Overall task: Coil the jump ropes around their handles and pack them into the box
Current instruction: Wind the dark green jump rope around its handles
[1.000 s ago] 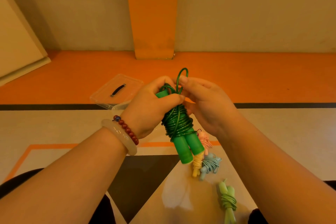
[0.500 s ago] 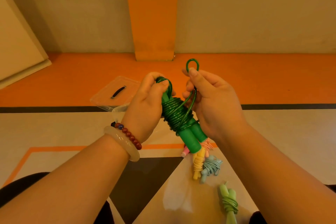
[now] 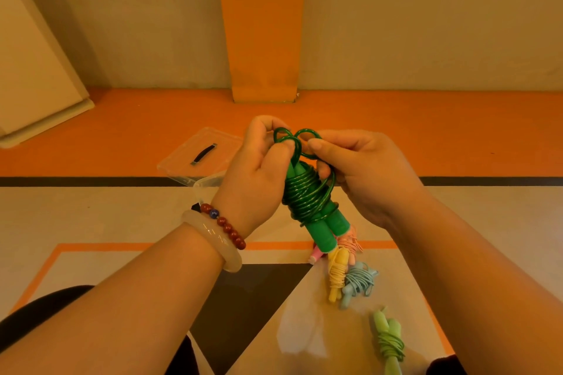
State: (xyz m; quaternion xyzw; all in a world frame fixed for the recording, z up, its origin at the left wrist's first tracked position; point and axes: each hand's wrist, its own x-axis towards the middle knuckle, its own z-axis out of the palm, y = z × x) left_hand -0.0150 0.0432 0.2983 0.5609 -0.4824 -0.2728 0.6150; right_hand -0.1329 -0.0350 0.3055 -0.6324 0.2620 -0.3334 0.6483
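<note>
A dark green jump rope (image 3: pixel 307 201) is wound around its two green handles, held in the air in front of me. My left hand (image 3: pixel 259 173) grips the top of the handles, with a loop of rope over its fingertip. My right hand (image 3: pixel 356 170) pinches a second small loop of the same rope beside it. On the floor below lie coiled ropes: a pink one (image 3: pixel 350 242), partly hidden by the green handles, a yellow one (image 3: pixel 336 274), a pale blue one (image 3: pixel 359 281) and a light green one (image 3: pixel 390 341). The clear box's body is mostly hidden behind my left hand.
A clear plastic lid (image 3: pixel 198 158) with a dark handle lies on the orange floor strip to the left of my hands. An orange pillar (image 3: pixel 262 39) and a beige wall stand ahead. A cream panel (image 3: pixel 36 70) leans at the far left. My dark-clad knees show at the bottom corners.
My right hand has come down and inward, bringing its rope loop next to the loop held by my left hand. The bundle has tilted slightly.
</note>
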